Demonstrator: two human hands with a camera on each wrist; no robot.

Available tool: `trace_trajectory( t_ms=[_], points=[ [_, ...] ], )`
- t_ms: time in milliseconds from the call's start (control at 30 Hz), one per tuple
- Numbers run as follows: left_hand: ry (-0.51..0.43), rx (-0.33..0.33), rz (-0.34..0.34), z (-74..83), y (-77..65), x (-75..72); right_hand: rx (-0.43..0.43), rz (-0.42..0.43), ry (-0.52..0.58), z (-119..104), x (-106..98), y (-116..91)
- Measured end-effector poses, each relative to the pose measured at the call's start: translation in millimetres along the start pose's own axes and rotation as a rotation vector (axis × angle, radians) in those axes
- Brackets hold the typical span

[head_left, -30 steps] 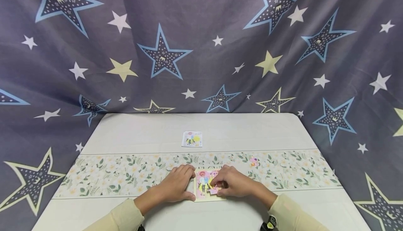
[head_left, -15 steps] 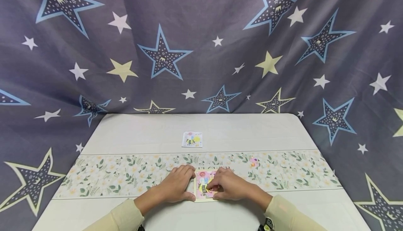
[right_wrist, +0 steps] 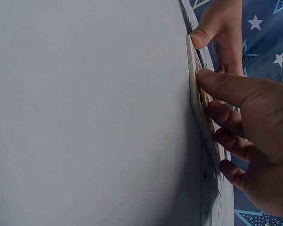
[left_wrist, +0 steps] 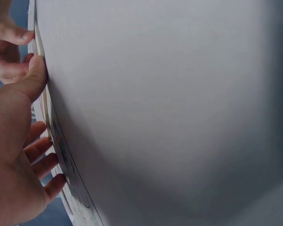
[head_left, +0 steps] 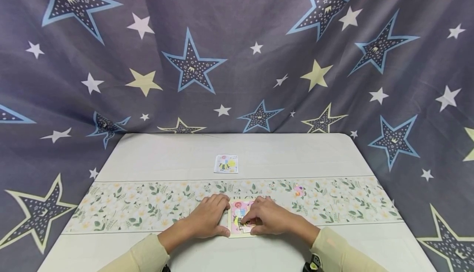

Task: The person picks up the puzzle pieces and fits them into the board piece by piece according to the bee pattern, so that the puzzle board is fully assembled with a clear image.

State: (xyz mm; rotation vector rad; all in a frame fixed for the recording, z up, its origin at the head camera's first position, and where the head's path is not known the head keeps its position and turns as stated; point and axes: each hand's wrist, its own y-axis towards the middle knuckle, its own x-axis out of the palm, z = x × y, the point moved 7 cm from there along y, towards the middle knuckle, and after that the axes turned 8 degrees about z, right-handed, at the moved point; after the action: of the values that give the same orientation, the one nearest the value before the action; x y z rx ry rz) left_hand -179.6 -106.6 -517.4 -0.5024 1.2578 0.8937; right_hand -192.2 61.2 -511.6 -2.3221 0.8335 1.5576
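Observation:
A jigsaw puzzle board (head_left: 235, 235) with a pale yellow frame and a pink bee picture lies flat before me in the head view. My left hand (head_left: 208, 216) holds its left side, thumb by the near corner and fingers along the edge. Over the right part of the picture, my right hand (head_left: 273, 216) has its thumb and curled fingers on a pink-and-yellow puzzle piece (head_left: 246, 229), mostly hidden beneath them. In the right wrist view the board (right_wrist: 198, 106) shows edge-on, the right thumb (right_wrist: 221, 84) at its near side.
Beyond the board lies a square picture card (head_left: 226, 164) with the same bee. Small pink and orange puzzle pieces (head_left: 298, 190) lie to the right on the flowered band of the tablecloth (head_left: 177, 161). A star-patterned curtain (head_left: 237, 58) hangs behind the table.
My right hand has moved slightly left and down with the puzzle piece, from holding it raised over the board to pressing it onto the picture. My left hand stays put.

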Motion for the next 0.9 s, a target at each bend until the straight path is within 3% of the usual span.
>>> trace_trajectory(
  t_ms=[300,900],
  points=[
    [0.006,0.001,0.009,1.0,1.1,-1.5,-0.035,-0.014,-0.027,0.1,3.6,0.3],
    [0.001,-0.004,-0.009,1.2,0.9,-2.4,-0.070,0.034,-0.027,-2.1,-2.0,2.5]
  ],
)
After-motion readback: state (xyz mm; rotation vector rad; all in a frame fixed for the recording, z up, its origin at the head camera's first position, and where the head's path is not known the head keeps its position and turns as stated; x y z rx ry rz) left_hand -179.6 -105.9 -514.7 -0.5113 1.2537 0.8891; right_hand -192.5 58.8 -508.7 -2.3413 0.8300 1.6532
